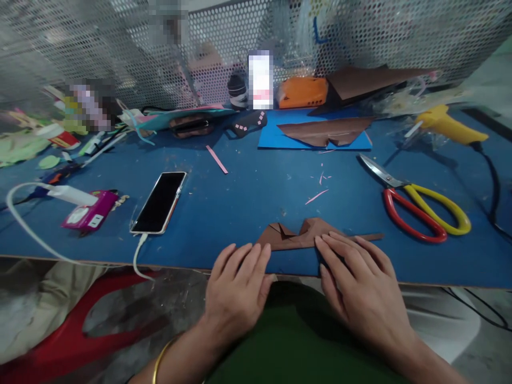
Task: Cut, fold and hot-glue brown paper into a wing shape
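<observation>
A folded piece of brown paper (pixel 294 241) with a notched upper edge lies flat near the table's front edge. My left hand (pixel 242 282) rests its outstretched fingertips on the paper's left end. On the right part, my right hand (pixel 360 282) presses down with its fingers laid flat, hiding some of the paper. A narrow brown strip (pixel 372 236) sticks out to the right beyond that hand. Thin pink paper scraps (pixel 318 197) are scattered just behind the folded piece. To the right lie scissors (pixel 404 186) with one red and one yellow handle, blades partly apart.
A charging phone (pixel 160 202) and a magenta packet (pixel 91 213) lie at left. Farther back are a pink strip (pixel 217 159), a dark mask shape (pixel 250 124), a brown cut-out (pixel 328 130) on a blue sheet (pixel 268 133), and a yellow glue gun (pixel 452 125) with its cord.
</observation>
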Available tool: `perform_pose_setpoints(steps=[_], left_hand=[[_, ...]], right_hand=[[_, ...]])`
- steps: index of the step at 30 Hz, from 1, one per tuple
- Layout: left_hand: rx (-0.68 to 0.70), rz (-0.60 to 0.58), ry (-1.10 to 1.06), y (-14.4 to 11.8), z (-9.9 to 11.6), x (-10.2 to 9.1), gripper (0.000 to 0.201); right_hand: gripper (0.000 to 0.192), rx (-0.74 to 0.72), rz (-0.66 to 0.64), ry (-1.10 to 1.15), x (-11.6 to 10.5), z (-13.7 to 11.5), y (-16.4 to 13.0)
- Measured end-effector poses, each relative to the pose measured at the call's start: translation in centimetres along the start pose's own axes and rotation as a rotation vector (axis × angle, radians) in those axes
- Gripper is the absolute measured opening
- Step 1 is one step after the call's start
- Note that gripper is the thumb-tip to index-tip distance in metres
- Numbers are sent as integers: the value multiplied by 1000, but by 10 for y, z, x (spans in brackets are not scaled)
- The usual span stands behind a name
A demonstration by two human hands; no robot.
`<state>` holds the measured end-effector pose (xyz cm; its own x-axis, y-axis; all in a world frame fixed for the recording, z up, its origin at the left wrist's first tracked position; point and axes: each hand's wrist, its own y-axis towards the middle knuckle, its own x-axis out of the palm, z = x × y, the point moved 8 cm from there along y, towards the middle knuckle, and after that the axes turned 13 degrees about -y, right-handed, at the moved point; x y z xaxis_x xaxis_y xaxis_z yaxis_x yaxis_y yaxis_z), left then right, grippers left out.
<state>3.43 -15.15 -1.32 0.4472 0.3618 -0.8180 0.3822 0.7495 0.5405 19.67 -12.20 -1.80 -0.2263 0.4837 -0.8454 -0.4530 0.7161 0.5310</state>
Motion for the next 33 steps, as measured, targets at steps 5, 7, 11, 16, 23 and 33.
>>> perform_pose_setpoints(steps=[5, 7, 11, 16, 23, 33], left_hand=[[-91, 87, 50, -19, -31, -32, 26], [-121, 122, -9, -21, -39, -38, 24], [-175, 162, -102, -10, -46, -38, 18], [-27, 22, -66, 15, -33, -26, 13], [50, -174, -57, 26, -30, -21, 17], [155, 54, -32, 7, -13, -28, 9]], right_hand=[[31, -30, 7, -13, 0, 2, 2], [29, -98, 15, -47, -2, 0, 5], [37, -280, -26, -178, -3, -7, 15], [38, -402, -10, -282, -10, -15, 26], [37, -405, 39, -275, -10, -11, 22], [29, -160, 92, -16, -8, -14, 20]])
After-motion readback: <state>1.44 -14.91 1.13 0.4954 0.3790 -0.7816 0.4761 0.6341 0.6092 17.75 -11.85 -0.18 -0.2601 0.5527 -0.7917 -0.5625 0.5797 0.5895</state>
